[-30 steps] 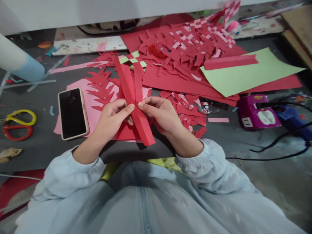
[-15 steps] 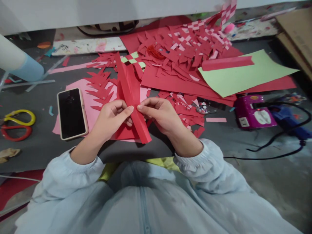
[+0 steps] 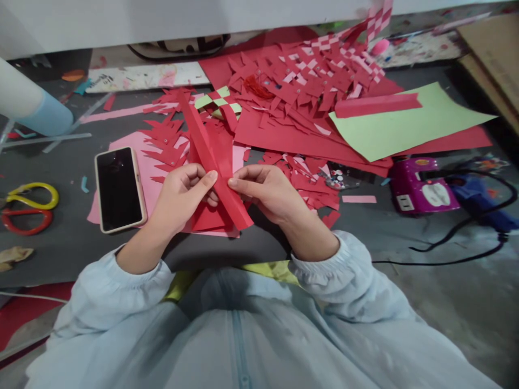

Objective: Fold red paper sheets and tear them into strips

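Note:
A long folded red paper strip (image 3: 211, 156) runs from upper left to lower right in front of me. My left hand (image 3: 182, 194) pinches it from the left, thumb on top. From the right, my right hand (image 3: 267, 192) pinches the same strip, its fingertips almost meeting the left thumb. Under the hands lies a pink sheet (image 3: 154, 186) with jagged red cut pieces (image 3: 168, 143) on it.
A phone (image 3: 119, 189) lies left of the hands; yellow and red scissors (image 3: 28, 208) sit farther left. Behind is a heap of red and woven paper (image 3: 308, 86), a green sheet (image 3: 409, 124). A purple device (image 3: 421, 189), blue glue gun (image 3: 482, 202) and black cable lie right.
The strip's far end has swung to the left and its near end has shifted slightly up; both hands keep their pinch in about the same place.

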`<state>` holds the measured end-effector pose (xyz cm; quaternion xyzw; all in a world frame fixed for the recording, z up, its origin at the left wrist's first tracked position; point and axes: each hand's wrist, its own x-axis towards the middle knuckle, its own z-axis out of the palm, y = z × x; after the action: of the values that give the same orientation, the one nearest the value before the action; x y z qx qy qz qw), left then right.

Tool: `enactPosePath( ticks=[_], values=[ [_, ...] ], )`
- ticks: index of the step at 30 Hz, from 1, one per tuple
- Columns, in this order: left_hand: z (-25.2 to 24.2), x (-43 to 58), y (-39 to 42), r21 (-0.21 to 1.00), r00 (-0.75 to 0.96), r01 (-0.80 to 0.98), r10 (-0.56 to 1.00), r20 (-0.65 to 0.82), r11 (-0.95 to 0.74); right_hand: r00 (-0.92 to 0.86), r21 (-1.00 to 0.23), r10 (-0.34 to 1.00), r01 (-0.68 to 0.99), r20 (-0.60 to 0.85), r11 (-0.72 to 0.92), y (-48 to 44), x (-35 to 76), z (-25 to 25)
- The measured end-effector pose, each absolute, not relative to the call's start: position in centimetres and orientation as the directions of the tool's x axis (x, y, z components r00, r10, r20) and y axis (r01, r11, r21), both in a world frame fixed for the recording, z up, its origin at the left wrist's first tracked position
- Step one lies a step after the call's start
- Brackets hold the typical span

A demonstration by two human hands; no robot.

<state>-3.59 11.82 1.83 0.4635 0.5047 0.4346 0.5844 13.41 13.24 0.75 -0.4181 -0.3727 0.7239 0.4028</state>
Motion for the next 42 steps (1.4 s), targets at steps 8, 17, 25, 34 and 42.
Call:
enactPosePath(
  ticks=[8, 17, 25, 34, 42],
  values=[
    [2.35, -3.55, 11.54, 0.961, 0.183, 0.013, 0.944, -0.274, 0.276, -0.29, -0.896, 0.917, -0.268, -0.275, -0.353, 13.17, 13.38, 0.58],
    [2.02, -3.46, 11.52, 0.975, 0.152, -0.032, 0.965, -0.212, 0.219, -0.228, -0.864, 0.932, -0.362, -0.282, -0.35, 13.08, 12.97, 0.45],
    [2.27, -3.6, 11.63, 0.98, 0.101, -0.017, 0.975, -0.198, 0.2, -0.333, -0.877, 0.893, -0.27, -0.303, -0.398, 13.19, 13.68, 0.25],
    [2.52, -3.54, 11.35, 0.974, 0.178, 0.018, 0.958, -0.224, 0.225, -0.302, -0.897, 0.917, -0.275, -0.26, -0.345, 13.09, 13.58, 0.19],
    [2.24, -3.61, 11.46, 0.982, 0.11, -0.004, 0.976, -0.187, 0.189, -0.265, -0.865, 0.92, -0.339, -0.29, -0.37, 13.14, 13.48, 0.29]
  ],
)
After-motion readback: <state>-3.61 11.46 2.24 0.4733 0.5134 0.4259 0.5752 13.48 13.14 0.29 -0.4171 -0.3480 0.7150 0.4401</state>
